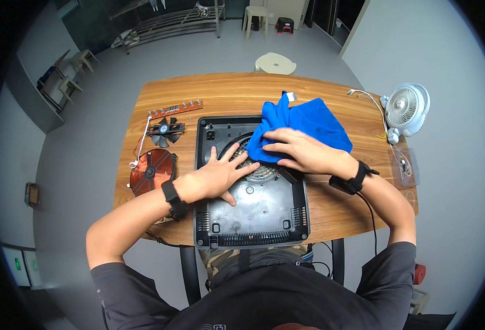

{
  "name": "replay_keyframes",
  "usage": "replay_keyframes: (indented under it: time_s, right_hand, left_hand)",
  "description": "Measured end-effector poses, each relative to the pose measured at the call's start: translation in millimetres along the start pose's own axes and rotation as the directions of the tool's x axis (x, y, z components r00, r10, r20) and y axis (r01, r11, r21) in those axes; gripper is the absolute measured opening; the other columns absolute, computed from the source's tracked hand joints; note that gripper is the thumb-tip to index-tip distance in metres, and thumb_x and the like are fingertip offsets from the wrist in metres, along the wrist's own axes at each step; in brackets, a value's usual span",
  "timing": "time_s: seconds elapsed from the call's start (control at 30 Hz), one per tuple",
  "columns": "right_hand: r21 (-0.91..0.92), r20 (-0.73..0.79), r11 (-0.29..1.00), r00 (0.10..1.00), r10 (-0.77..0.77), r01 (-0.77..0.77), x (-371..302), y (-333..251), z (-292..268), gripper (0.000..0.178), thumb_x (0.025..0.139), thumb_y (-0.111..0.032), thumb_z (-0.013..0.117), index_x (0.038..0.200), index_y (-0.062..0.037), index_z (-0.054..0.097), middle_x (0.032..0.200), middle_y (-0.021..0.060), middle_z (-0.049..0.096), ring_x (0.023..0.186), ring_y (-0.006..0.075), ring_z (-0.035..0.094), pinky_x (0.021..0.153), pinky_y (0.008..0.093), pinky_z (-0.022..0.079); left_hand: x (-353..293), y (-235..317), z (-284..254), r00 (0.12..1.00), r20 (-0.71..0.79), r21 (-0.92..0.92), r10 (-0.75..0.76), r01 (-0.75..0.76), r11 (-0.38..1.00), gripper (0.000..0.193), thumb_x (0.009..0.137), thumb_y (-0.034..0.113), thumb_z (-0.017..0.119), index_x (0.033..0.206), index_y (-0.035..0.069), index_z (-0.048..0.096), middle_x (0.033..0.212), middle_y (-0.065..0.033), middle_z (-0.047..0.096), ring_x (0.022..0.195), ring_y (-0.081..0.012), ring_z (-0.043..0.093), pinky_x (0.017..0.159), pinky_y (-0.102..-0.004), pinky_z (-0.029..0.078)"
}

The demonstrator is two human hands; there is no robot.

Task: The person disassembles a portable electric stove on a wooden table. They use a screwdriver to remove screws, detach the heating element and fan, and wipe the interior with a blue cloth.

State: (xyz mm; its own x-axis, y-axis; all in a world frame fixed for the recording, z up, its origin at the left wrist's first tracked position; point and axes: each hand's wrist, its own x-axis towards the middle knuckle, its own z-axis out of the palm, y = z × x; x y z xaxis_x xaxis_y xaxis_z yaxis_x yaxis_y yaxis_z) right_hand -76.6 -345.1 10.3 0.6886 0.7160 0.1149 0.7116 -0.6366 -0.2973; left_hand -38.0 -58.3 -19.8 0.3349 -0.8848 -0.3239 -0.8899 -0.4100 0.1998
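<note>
A black plastic appliance housing [228, 217] lies open side up near the table's front edge, with a round vent grille [261, 174] in its floor. My left hand [216, 175] rests on it with fingers spread, the fingertips reaching the grille's left side. A blue cloth [320, 126] is bunched over the housing's upper right and spills onto the table. My right hand [303, 153] presses on the cloth's near edge, fingers bent into it; part of the hand looks slightly blurred. The cloth hides part of the grille.
Left of the housing on the wooden table [226, 88] lie a copper coil [153, 168], a black fan wheel [166, 132] and a narrow circuit board [176, 109] with a white cable. At the right stand a small white fan [406, 110] and a clear plastic box [413, 171].
</note>
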Motion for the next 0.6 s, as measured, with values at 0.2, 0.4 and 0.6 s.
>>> replay_keyframes:
  time_s: [0.2,0.4,0.6]
  right_hand:
    - [-0.286,0.067,0.939,0.973,0.220,-0.192,-11,-1,-5,0.065,0.088,-0.030,0.077,0.148,-0.0252,0.053,0.156,0.0203,0.036,0.134,0.0382,0.043,0.102,0.0504,0.043]
    - [-0.116,0.017,0.990,0.997,0.080,-0.078,4,19,9,0.039,0.085,-0.002,0.069,0.123,-0.0109,0.069,0.124,0.0149,0.056,0.112,0.0331,0.056,0.096,0.0412,0.048]
    - [0.136,-0.164,0.989,0.983,0.086,-0.064,37,-12,7,0.033,0.086,-0.004,0.069,0.119,-0.0031,0.068,0.116,0.0171,0.060,0.108,0.0369,0.060,0.095,0.0434,0.051]
  left_hand:
    - [-32,-17,-23,0.981,-0.169,0.071,-0.090,0.103,0.992,0.115,0.063,0.041,0.093,0.159,0.022,0.033,0.168,-0.0143,0.020,0.156,-0.0394,0.017,0.116,-0.0757,0.021]
    - [-34,-27,-7,0.987,-0.032,0.024,-0.160,0.160,0.987,0.120,0.067,0.048,0.090,0.163,0.031,0.021,0.170,-0.0183,0.009,0.156,-0.0436,0.012,0.116,-0.0730,0.028]
    - [-33,-42,8,0.990,-0.077,-0.073,-0.120,0.115,0.991,0.116,0.067,0.047,0.091,0.162,0.030,0.025,0.169,-0.0189,0.017,0.153,-0.0475,0.020,0.114,-0.0583,0.043]
